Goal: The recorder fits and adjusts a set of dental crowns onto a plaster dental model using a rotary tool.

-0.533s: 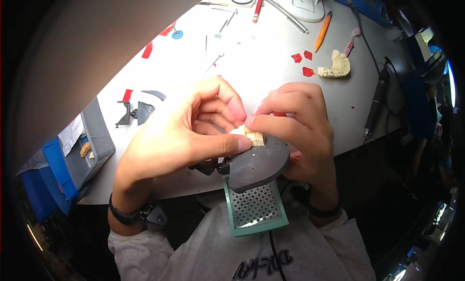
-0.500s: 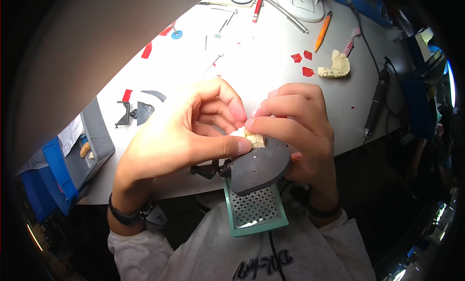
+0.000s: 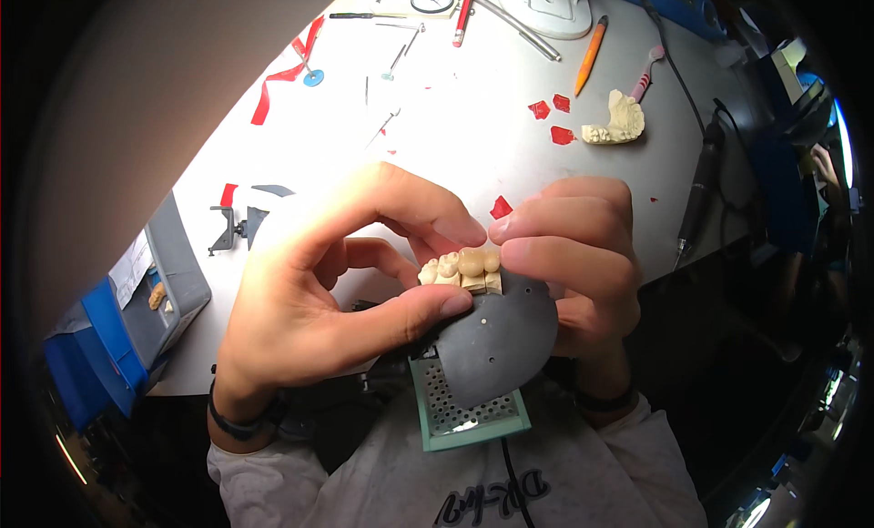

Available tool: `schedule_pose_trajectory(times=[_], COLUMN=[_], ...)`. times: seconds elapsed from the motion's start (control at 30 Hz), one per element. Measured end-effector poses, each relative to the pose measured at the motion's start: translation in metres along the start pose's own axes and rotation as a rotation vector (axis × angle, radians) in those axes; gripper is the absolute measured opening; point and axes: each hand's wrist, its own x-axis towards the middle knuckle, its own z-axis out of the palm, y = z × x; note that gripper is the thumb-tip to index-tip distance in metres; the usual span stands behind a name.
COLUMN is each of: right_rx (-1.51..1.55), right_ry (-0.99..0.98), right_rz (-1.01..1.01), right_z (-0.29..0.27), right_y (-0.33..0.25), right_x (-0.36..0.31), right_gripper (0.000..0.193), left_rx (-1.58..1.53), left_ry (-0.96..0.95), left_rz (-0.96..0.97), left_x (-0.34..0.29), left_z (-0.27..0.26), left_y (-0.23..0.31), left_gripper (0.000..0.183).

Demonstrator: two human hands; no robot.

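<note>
A cream dental model [image 3: 444, 278] with a row of teeth, some of them glossier and more tan, stands on a dark grey rounded base plate [image 3: 501, 341]. My left hand [image 3: 314, 278] is closed on the model, its thumb along the near side and fingers curled behind. My right hand [image 3: 587, 241] grips the plate's right edge, with two fingers extended beside the right end of the teeth. A small red piece [image 3: 501, 207] shows just beyond these fingertips; whether they touch it I cannot tell. My right thumb is hidden.
Below the plate is a green-framed perforated tray [image 3: 473, 439]. Another cream dental model [image 3: 624, 118], red scraps [image 3: 562, 136], an orange pencil-like tool [image 3: 592, 56] and a black handpiece [image 3: 703, 191] lie to the right. A grey bin [image 3: 187, 264] stands at left.
The model and plate have tilted, so more of the teeth and plate top show. My right fingertips have lifted off the teeth. The red piece near them is now plainly visible.
</note>
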Motion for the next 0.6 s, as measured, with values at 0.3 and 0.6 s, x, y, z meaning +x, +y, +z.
schedule_pose_trajectory(times=[0.3,0.6], right_rx=[0.029,0.031], right_ry=[0.027,0.021], right_rz=[-0.032,-0.021], right_z=[-0.0017,-0.0041], right_y=[0.0021,-0.0007], right_x=[-0.0012,-0.0014], right_gripper=[0.037,0.036], left_rx=[0.092,0.154], left_ry=[-0.04,-0.056], left_rz=[0.208,0.303], left_x=[0.0037,0.0049], left_z=[0.0011,0.0013], left_y=[-0.0042,-0.0059], left_gripper=[0.034,0.033])
